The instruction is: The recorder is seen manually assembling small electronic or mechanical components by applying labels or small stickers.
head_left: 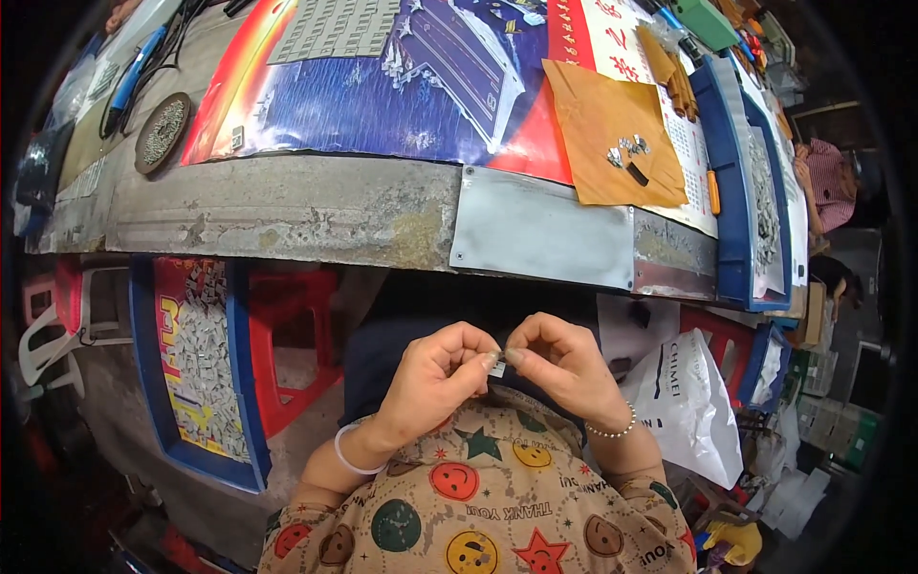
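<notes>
Over my lap, in front of the table edge, my left hand (432, 375) and my right hand (566, 368) meet fingertip to fingertip. Between their thumbs and forefingers is a small pale flat piece (497, 368), seemingly metal. Both hands are closed in a pinch on it, the left from one side and the right from the other. Fingers cover most of the piece, so its exact kind cannot be made out.
On the table (316, 210) lie a printed poster (335, 110), rows of grey pieces (335, 29), brown paper (583, 115) bearing small shiny parts, and a round dish (151, 158). Blue trays (256, 459) of small parts stand left and right. A person (830, 182) sits at far right.
</notes>
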Available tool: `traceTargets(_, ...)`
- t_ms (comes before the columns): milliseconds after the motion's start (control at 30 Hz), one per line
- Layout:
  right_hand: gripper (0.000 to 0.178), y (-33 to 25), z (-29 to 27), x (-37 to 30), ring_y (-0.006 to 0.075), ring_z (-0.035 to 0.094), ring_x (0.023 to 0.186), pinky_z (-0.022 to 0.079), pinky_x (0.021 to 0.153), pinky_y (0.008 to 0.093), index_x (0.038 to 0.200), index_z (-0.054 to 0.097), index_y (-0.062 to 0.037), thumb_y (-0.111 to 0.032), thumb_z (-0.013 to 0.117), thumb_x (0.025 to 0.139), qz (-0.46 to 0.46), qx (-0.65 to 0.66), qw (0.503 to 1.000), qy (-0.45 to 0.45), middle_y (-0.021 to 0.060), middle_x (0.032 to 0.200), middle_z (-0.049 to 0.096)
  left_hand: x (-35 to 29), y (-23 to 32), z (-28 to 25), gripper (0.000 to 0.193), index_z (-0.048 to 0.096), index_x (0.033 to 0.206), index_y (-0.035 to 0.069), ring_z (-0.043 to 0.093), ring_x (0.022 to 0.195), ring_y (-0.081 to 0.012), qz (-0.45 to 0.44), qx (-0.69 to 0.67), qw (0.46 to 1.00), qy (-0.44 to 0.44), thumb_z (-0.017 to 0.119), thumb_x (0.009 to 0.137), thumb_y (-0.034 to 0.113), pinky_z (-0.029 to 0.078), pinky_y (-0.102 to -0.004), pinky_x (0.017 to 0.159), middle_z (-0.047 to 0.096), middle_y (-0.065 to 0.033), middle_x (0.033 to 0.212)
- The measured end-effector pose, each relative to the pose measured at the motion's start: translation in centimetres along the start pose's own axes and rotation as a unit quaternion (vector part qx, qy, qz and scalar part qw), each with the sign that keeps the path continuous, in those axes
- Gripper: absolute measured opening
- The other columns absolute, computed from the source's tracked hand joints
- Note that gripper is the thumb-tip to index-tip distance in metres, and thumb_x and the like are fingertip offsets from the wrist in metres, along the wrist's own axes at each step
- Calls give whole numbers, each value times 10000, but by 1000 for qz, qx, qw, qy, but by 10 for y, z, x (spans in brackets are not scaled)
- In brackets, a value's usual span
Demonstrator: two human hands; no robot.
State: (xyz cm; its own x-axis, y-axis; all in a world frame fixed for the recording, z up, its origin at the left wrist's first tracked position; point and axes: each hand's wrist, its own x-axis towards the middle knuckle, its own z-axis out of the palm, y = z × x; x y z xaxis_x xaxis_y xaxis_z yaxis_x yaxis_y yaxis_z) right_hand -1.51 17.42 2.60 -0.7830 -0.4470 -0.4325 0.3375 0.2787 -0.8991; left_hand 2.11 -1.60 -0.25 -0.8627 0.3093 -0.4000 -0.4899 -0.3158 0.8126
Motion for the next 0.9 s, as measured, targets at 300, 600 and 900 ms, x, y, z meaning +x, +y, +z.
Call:
traceTargets(300, 95, 2, 3, 5, 37, 495, 659, 404, 594, 190, 830, 577, -6, -84, 615, 869, 43, 131, 990, -4, -12, 720, 565, -1, -6, 0, 130, 562, 1029, -8, 505, 607, -10, 27, 47, 999, -3, 542, 919, 58, 391, -172, 537, 592, 9, 687)
traceTargets(600, 90, 5, 1, 11, 78, 547, 640, 446, 588, 201, 819, 589, -23, -93, 632, 856, 96, 219, 971, -17, 28, 724, 599, -2, -2, -6, 220, 490, 1150, 5, 548, 671, -29, 26, 26, 999, -1, 495, 932, 28, 444, -173, 612, 582, 6, 734)
traceTargets(900, 44, -10, 17, 7, 44, 504, 652, 421, 580, 203, 822, 558, 16, -13, 591, 829, 8, -51, 998, 33, 0, 745, 576, -3, -6, -6, 255, 491, 1155, -21, 594, 652, -78, 142, 160, 976, 48, 494, 902, 11, 468, -208, 599, 611, -31, 727)
